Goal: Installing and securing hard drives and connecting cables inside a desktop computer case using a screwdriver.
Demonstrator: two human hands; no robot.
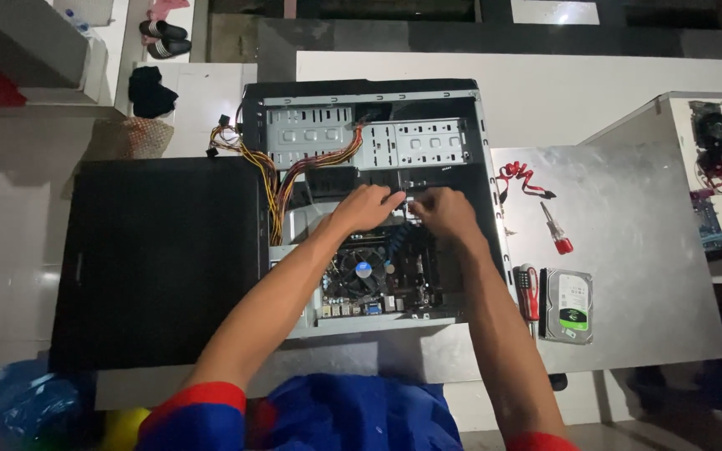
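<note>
One open computer case [361,100] is laid flat in the middle, with one black side panel [156,259] at its left. Both arms are stretched far into it; the left hand [367,207] and right hand [444,213] are curled together, pinching something small that cannot be told. At the right, one hard drive [567,306] and two red screwdrivers [556,230] are seen.

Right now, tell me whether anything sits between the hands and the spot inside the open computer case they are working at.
Nothing visible does. The left hand and right hand already meet inside the computer case, above the cooler fan; the cable bundle runs to their left.
</note>
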